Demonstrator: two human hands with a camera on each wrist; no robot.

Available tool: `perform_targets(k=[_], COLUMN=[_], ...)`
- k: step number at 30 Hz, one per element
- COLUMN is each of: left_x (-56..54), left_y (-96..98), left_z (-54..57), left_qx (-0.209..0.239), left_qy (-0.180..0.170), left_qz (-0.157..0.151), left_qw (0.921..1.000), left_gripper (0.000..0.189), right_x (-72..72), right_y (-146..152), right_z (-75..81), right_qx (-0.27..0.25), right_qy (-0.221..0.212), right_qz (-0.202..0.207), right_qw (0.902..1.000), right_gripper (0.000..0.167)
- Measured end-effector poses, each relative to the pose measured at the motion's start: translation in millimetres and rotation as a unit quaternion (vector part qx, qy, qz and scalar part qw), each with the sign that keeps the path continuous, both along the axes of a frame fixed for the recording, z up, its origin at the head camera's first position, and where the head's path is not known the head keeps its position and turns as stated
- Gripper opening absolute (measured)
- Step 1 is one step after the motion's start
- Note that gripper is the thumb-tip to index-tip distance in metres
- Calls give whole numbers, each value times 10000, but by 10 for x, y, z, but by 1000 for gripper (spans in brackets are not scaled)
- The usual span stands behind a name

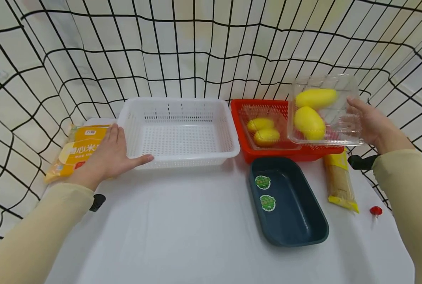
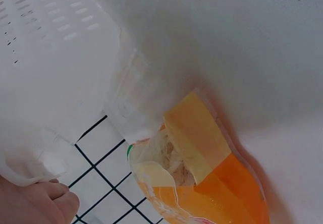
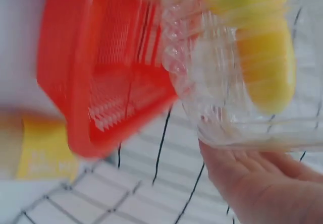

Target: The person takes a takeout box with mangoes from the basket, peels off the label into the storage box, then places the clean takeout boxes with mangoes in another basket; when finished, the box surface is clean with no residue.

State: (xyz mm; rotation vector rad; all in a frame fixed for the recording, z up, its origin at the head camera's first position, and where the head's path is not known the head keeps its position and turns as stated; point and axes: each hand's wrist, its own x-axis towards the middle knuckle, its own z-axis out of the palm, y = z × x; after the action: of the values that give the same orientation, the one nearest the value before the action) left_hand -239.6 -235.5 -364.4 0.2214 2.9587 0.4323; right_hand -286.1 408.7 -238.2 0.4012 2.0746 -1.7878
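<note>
My right hand (image 1: 376,120) grips the right side of a clear plastic box (image 1: 342,136), held raised and tilted above the red basket (image 1: 244,152). Two yellow fruits (image 1: 309,123) show through its wall; their exact kind is unclear. Fingertips press the box's edge in the right wrist view. Inside the red basket lies another clear container (image 1: 285,146) with two smaller yellow fruits (image 1: 266,137). At the left, my left hand (image 1: 113,152) rests against the side of a white perforated basket (image 1: 182,159), fingers straight and thumb stretched along its front.
An orange food bag (image 1: 86,144) lies left of the white basket. In front of the red basket stands a dark blue tray (image 1: 292,205) with green stickers. A yellow-ended noodle packet (image 1: 340,181) and a red lollipop (image 1: 376,211) lie at right. Black wire mesh (image 1: 194,53) encloses the table.
</note>
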Motion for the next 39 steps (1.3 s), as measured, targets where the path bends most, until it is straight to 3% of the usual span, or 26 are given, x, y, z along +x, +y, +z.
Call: perform_targets(k=[5,10,18,23,30,39], left_x=[0,10,37,30,36,32], left_y=[-11,-1,-10,-9,9,-8], left_z=[-19,-28,-42,-49,-46,-60], left_qx=[17,10,21,0,10,-20], left_qy=[53,127,140,134,163,226], left_qz=[26,5,65,75,30,48], left_qw=[10000,9999,9999,9999,9999,9997], left_gripper=[142,143,142,142,142,141], right_x=[-176,-295,-421,-504,-470,-495], right_y=[177,242,294,364,389,383], right_z=[99,142,79,6,-94,-118], right_qx=[187,979,1918,2108,2317,2677], right_qy=[-5,74,-35,-50,-100,198], right_qz=[-30,292,884,1276,1360,1566], right_qw=[9998,9947,9774,9692,9632,9505], right_gripper=[108,108,108,106,110,113])
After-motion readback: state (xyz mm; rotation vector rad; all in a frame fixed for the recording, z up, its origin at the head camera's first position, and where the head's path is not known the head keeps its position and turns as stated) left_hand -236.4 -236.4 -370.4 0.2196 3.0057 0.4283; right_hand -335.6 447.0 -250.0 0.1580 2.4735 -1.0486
